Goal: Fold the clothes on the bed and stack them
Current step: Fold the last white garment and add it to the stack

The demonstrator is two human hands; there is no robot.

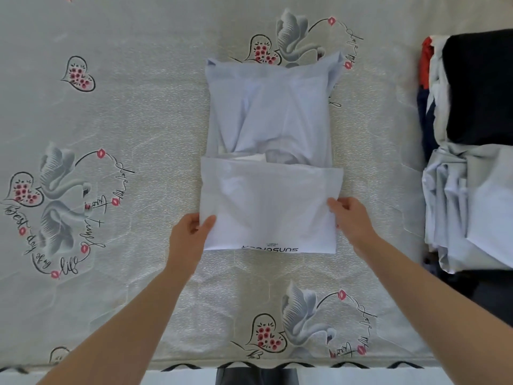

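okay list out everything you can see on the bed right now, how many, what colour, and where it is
white shirt: one, white with dark lettering near its front edge, centre of the bed, partly folded with the near part turned up over the rest
stack of clothes: one pile, black on top, pale blue-grey below, red and navy at its side, right edge of the bed
bedsheet: one, pale grey with swan, heart and script prints, covering the bed
left hand: one, pinching the folded part's left edge
right hand: one, pinching the folded part's right edge
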